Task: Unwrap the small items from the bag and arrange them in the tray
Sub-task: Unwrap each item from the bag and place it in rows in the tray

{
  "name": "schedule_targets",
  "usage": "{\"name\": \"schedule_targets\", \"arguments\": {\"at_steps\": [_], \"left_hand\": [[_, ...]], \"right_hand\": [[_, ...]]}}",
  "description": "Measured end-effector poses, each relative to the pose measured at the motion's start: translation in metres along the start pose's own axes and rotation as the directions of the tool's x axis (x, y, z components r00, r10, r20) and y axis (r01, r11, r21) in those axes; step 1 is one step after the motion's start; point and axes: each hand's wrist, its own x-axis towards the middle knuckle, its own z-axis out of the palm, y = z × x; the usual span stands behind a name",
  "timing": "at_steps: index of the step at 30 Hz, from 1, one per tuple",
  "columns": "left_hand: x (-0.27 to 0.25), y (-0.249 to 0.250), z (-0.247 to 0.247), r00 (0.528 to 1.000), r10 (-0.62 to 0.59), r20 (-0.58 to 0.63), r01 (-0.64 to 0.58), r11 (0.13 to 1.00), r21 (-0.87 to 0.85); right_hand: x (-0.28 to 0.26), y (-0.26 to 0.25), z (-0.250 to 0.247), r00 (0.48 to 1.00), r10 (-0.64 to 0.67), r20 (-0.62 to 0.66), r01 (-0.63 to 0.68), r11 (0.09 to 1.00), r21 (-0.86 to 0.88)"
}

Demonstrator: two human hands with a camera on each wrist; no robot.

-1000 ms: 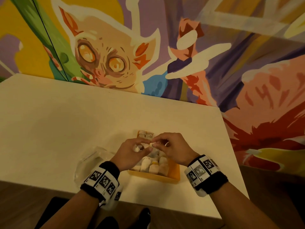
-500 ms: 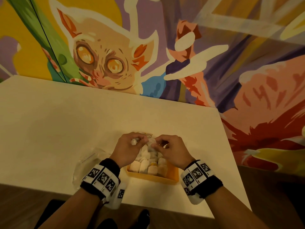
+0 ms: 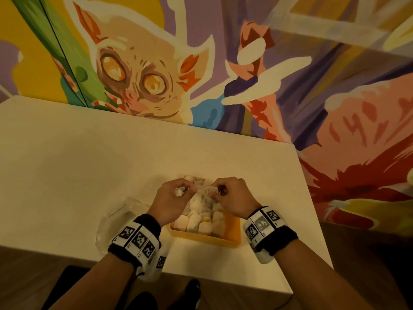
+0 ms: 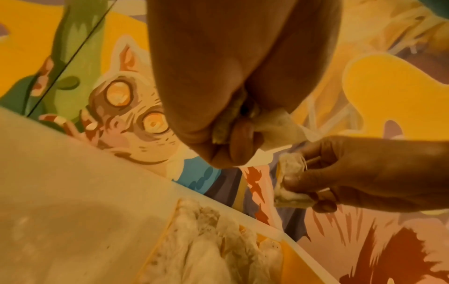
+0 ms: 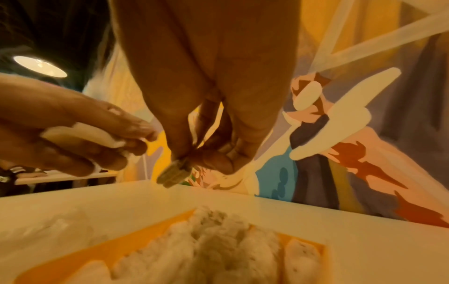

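Two hands over orange tray [image 3: 232, 231], frame centre-low: right hand [image 3: 234, 198] pinches small item [image 5: 173, 173], long axis tilted, tip down-left; left hand [image 3: 169, 200] grips crumpled wrapper [image 5: 80, 136]. White table [image 3: 89, 164], mural wall [image 3: 201, 63] behind.

- A painted mural [image 3: 223, 70] covers the wall behind the bench, showing a wide-eyed, cat-like creature [image 3: 138, 79] with orange ears.
- Around it lie bands of purple, yellow, green, blue and salmon-red paint.
- A thin dark seam [image 3: 64, 52] runs slantwise through the green part.
- The bench [image 3: 78, 166] is pale cream, its far edge against the mural.
- Dark wood-toned floor [image 3: 368, 265] shows at the right.
- A round ceiling lamp [image 5: 40, 66] glows in the right wrist view.
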Motion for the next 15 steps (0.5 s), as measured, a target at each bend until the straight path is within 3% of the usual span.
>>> {"name": "schedule_targets", "arguments": {"at_steps": [8, 15], "left_hand": [[-0.014, -0.026, 0.000, 0.989, -0.134, 0.061, 0.136, 0.991, -0.016], [-0.016, -0.025, -0.002, 0.989, -0.130, 0.071, 0.130, 0.992, 0.003]], "right_hand": [[0.013, 0.050, -0.015, 0.962, 0.259, -0.083, -0.268, 0.956, -0.123], [0.018, 0.060, -0.004, 0.961, 0.273, -0.050, -0.271, 0.886, -0.377]]}}
